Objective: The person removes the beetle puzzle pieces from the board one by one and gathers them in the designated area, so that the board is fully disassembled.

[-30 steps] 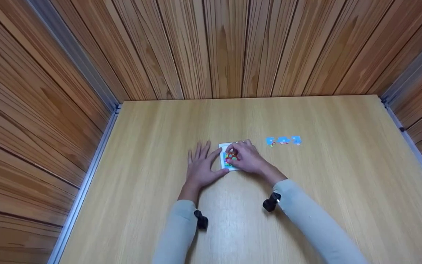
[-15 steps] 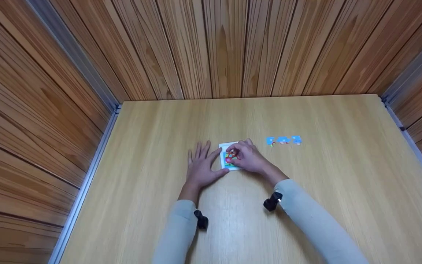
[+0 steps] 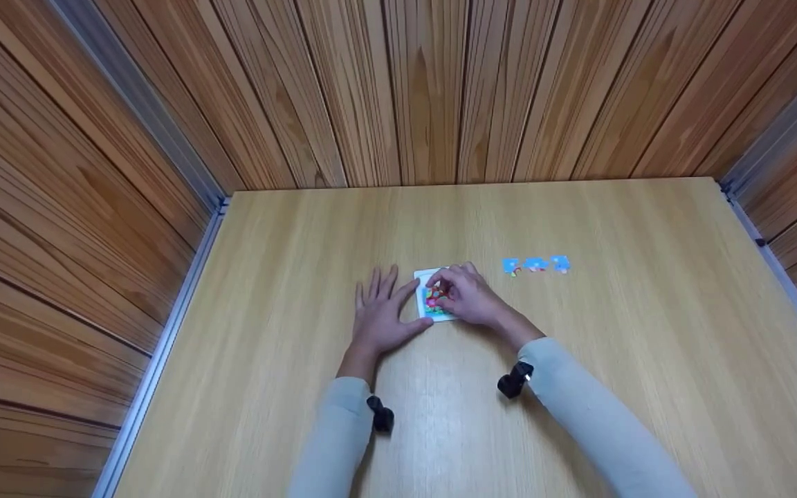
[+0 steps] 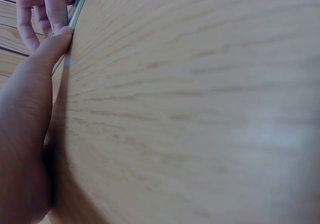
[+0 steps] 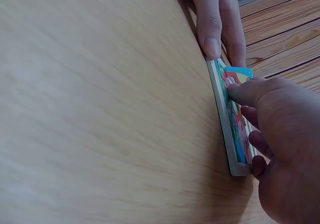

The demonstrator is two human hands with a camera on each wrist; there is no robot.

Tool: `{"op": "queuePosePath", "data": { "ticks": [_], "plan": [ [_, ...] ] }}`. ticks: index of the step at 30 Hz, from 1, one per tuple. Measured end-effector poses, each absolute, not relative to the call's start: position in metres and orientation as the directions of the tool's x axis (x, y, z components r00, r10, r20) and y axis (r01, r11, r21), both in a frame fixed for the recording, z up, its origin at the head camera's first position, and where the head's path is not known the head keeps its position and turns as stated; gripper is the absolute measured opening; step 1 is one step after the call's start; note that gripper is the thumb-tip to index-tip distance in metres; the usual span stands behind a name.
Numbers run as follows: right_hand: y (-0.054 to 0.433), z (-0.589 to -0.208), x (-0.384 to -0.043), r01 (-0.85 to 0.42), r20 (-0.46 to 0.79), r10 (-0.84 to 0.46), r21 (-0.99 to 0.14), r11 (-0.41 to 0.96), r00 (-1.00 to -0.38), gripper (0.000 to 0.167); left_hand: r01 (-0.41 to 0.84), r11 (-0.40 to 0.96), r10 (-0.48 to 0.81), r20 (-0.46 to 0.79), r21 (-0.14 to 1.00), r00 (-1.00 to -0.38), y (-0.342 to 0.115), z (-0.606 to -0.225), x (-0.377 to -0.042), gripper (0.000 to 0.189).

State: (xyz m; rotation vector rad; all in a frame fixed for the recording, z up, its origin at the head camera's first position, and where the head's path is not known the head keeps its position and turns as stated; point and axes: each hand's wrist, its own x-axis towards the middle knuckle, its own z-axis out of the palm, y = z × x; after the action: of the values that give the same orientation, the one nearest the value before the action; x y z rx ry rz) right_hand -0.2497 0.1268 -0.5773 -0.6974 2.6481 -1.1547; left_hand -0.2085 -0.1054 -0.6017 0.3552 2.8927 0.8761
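Observation:
A small white-framed jigsaw puzzle board point(image 3: 421, 277) with a bright picture lies flat on the table between the two hands. The left hand point(image 3: 381, 321) is spread on the table at its left side, with the thumb on the near corner of the frame and the index fingertip at the left edge. Over the board, the right hand point(image 3: 466, 296) pinches a colourful puzzle piece point(image 5: 241, 72), which stands tilted up from the picture in the right wrist view. The right hand's fingers hide much of the board's right half.
To the right of the board, three blue puzzle pieces point(image 3: 535, 264) lie in a row on the wooden table point(image 3: 620, 332). Wood-plank walls point(image 3: 433, 90) rise behind the table and at both sides. Each sleeve carries a small black wrist camera point(image 3: 515, 380).
The puzzle piece in the right hand has tilted slightly over the board, and the right wrist has shifted a little to the right. The left hand stays put.

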Motion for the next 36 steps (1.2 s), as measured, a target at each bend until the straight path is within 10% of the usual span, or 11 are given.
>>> {"op": "queuePosePath", "data": {
  "ticks": [36],
  "plan": [
    [0.142, -0.569, -0.253, -0.368, 0.064, -0.479, -0.733, 0.573, -0.875, 0.028, 0.188, 0.817, 0.246, -0.035, 0.545, -0.969, -0.105, -0.604, -0.211, 0.089]
  ]
}}
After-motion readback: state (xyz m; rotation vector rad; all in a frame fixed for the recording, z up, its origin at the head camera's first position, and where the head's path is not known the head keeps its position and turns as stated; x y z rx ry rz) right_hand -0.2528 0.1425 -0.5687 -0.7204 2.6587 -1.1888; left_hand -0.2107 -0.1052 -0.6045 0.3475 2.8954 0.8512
